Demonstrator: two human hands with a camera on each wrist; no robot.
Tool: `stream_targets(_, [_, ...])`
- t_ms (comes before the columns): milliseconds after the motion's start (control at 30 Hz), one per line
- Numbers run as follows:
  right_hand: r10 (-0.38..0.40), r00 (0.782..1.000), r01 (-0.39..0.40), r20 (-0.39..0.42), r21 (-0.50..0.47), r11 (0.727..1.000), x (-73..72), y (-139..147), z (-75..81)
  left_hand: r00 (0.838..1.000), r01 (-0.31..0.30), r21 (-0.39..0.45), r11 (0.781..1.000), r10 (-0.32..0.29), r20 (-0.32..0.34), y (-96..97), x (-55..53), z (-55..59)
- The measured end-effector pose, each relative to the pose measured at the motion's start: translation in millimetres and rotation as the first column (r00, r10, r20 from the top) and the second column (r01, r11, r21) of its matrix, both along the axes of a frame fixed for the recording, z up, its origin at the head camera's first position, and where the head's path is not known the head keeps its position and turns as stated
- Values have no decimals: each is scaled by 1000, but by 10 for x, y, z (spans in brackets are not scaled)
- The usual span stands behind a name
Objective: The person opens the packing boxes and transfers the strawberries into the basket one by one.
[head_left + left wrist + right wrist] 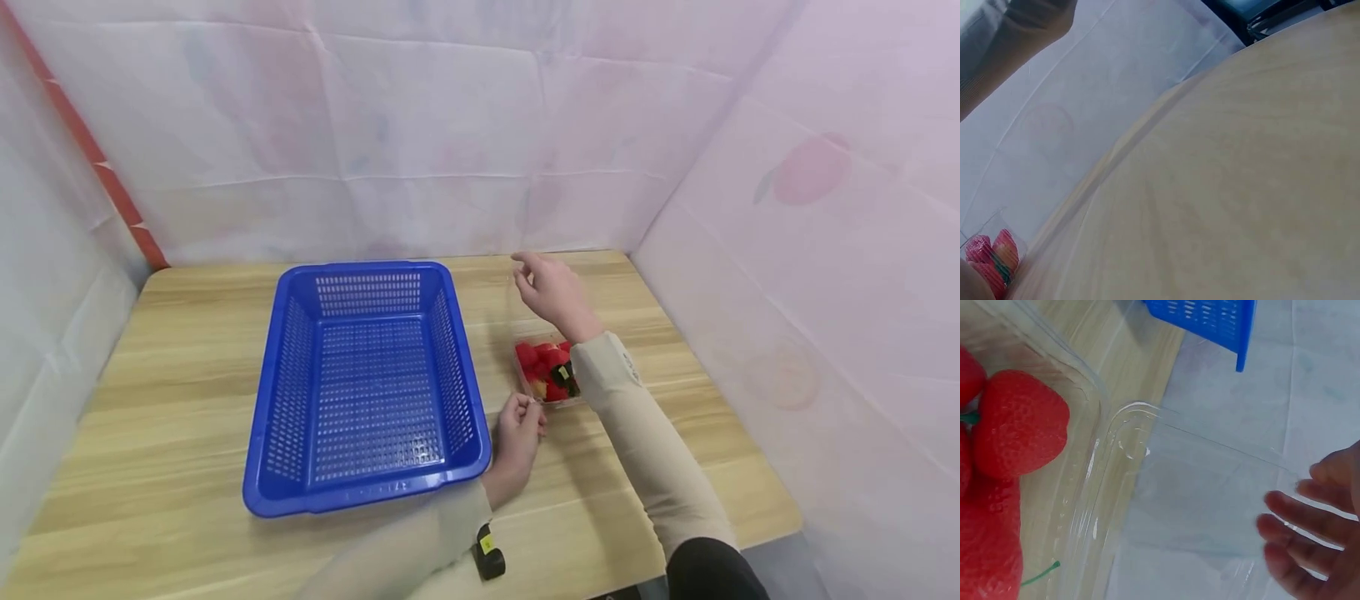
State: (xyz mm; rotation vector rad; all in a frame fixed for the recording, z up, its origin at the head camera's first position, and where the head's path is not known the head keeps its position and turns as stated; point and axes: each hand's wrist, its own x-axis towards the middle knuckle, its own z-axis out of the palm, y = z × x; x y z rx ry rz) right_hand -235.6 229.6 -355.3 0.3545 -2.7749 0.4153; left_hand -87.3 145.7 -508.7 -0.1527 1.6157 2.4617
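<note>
A clear plastic box (pixel 1088 487) with a hinged lid stands on the table, right of the blue basket. Inside lie several red toy strawberries (pixel 1019 425), some with green stems. My right hand (pixel 555 292) is raised beyond the box and pinches the edge of the transparent lid (pixel 1197 487) between thumb and index finger; the lid stands lifted from the box. At the box's near left corner, my left hand (pixel 517 437) pinches the rim with curled fingers. Part of the box is hidden by the right sleeve (pixel 645 442).
The large blue basket (pixel 480 433), with slotted walls, stands on the wooden table (pixel 187 400) just left of my left forearm. White printed sheets (pixel 420 133) hang behind and at both sides. A black camera with a yellow label (pixel 489 554) is on the left wrist.
</note>
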Motion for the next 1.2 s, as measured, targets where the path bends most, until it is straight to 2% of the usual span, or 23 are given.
stream_targets(133, [-7,994,7,106,-1,1000,-114,-8,-29,1000,21,20,1000,-20,-8,-19,-3,2])
stream_targets(367, [-16,968,13,250,12,1000,-324,-27,-119,999,16,-33,999,-17,-40,-74,-11,11])
stream_targets(600, [-57,951,40,302,62,997,-428,41,-217,998,27,-72,997,-32,-59,-92,-29,37])
stream_targets(767, [-47,947,33,316,49,998,-391,82,-209,997,16,-44,999,-19,-77,-139,-34,74])
stream_targets(1000, [0,967,7,255,-26,1000,-229,238,-205,994,77,22,997,-75,-77,-160,-1,59])
stream_targets(1100, [3,968,2,250,-21,1000,-137,313,-201,987,162,55,985,-161,-17,-207,53,50])
stream_targets(1167, [1,966,4,257,-20,1000,-75,346,-199,969,244,66,968,-246,25,-262,111,43])
stream_targets(1200, [0,966,2,257,-11,1000,-48,357,-199,953,295,63,953,-298,48,-305,144,48])
